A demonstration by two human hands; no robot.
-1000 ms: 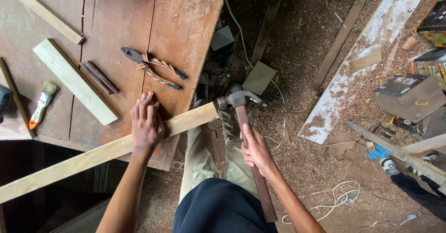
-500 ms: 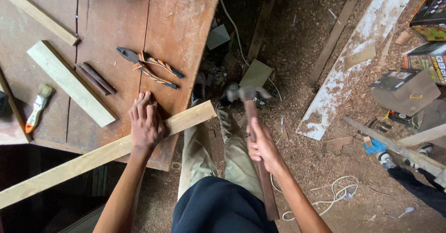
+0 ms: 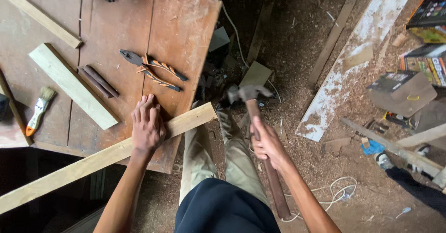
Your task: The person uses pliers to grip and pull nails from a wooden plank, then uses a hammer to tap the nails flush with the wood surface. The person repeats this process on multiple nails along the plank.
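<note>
My left hand lies flat, fingers together, pressing a long pale wooden strip onto the brown wooden tabletop. The strip's right end juts past the table's edge. My right hand grips the wooden handle of a claw hammer, whose metal head hangs in the air just right of the strip's free end. Orange-handled pliers lie on the table just beyond my left hand.
A thick pale wood block, two dark rods, a paintbrush and a thin batten lie on the table. The sawdust floor holds a white-painted plank, boxes, a white cord and wood offcuts.
The hammer head has swung slightly right and up, away from the strip's end. My left hand stays pressed on the strip.
</note>
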